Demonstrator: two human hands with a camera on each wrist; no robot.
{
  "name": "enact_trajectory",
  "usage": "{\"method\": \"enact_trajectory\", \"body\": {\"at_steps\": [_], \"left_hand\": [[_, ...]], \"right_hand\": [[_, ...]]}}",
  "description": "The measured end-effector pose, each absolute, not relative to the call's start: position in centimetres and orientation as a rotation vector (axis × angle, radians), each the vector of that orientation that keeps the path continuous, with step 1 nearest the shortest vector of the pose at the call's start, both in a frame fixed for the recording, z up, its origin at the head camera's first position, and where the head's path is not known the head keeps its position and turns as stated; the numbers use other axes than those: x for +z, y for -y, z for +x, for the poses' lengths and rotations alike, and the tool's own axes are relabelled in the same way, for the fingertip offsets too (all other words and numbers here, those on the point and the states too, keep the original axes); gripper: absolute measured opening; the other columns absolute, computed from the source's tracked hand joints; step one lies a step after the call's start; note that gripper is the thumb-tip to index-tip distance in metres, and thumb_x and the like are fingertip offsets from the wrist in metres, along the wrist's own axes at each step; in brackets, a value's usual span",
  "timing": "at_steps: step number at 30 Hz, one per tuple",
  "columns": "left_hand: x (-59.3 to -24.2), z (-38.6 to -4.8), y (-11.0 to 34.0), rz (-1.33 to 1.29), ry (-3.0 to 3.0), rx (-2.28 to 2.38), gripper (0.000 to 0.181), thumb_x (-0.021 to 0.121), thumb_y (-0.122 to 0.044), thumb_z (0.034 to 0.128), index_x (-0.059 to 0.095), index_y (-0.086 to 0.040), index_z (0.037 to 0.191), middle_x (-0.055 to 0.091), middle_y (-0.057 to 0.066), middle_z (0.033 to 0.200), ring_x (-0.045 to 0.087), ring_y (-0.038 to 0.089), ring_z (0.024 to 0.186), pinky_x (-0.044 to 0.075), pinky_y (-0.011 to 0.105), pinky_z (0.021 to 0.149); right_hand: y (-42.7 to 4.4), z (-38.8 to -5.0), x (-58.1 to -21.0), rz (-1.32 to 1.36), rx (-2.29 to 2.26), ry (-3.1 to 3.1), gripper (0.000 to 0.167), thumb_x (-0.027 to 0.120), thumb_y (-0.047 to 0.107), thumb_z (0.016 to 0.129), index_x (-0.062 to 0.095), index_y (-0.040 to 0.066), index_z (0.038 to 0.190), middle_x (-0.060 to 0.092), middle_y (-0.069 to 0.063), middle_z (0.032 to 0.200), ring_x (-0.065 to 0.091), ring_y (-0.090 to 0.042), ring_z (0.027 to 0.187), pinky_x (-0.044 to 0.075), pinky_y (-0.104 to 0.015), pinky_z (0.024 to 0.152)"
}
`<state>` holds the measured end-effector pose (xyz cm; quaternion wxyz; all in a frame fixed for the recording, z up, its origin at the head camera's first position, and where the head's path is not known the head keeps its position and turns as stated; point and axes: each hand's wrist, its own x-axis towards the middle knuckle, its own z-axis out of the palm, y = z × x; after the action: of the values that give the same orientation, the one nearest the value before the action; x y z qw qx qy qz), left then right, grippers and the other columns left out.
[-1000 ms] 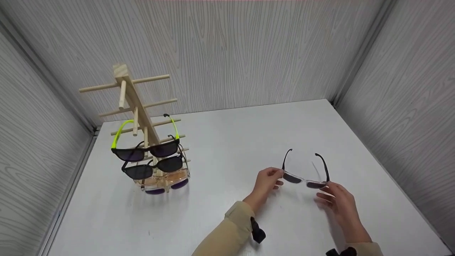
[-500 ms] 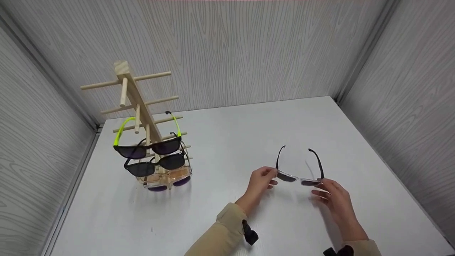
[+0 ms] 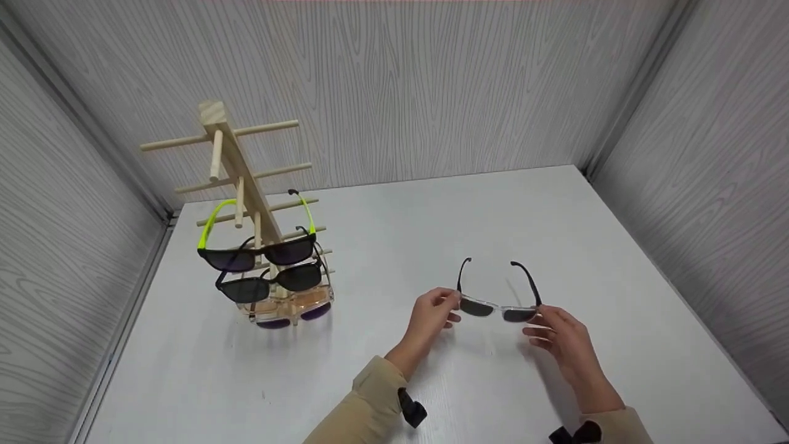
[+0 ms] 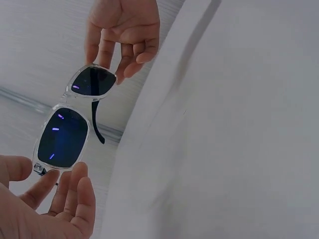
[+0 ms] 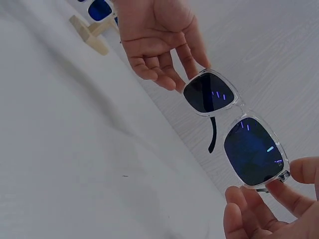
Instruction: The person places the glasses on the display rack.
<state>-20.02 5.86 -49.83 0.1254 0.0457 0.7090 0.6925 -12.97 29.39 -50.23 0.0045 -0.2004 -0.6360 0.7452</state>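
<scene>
A pair of sunglasses (image 3: 476, 307) with a clear frame, dark lenses and black temples is held up over the white table, temples unfolded and pointing away. My left hand (image 3: 429, 314) pinches its left end between thumb and fingers. At the other end, my right hand (image 3: 568, 342) pinches the corner near the hinge. Both wrist views show the lenses (image 4: 63, 137) with bluish reflections, and thumb and forefinger at the frame's corners. In the right wrist view the far lens (image 5: 208, 93) sits against the left hand's fingertips.
A wooden display rack (image 3: 246, 179) with side pegs stands on the left of the table (image 3: 394, 246). It carries black sunglasses with yellow-green temples (image 3: 257, 254), all-black sunglasses (image 3: 271, 283) and clear-framed ones (image 3: 283, 308) lower down. Grained panels (image 3: 394, 92) wall in the back and sides.
Both hands have carried the sunglasses leftward over the table, toward the rack. The grip at each end looks the same, and the lenses now face the camera slightly more. The view has shifted slightly.
</scene>
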Motion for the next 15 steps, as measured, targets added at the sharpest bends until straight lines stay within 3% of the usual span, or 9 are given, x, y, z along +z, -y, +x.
{"method": "enact_trajectory", "body": {"at_steps": [15], "left_hand": [[-48.7,-19.2,-1.9,0.165,-2.118,2.044,0.028,0.061,-0.028,0.0901,0.065,-0.005,0.106,0.063,0.008,0.085,0.065,0.026,0.076,0.051,0.033,0.066]], "right_hand": [[-26.3,-13.9,-48.9,-0.565,2.357,2.029,0.035,0.062,0.028,0.091,0.058,0.001,0.112,0.064,-0.013,0.1,0.065,-0.026,0.085,0.052,-0.035,0.073]]}}
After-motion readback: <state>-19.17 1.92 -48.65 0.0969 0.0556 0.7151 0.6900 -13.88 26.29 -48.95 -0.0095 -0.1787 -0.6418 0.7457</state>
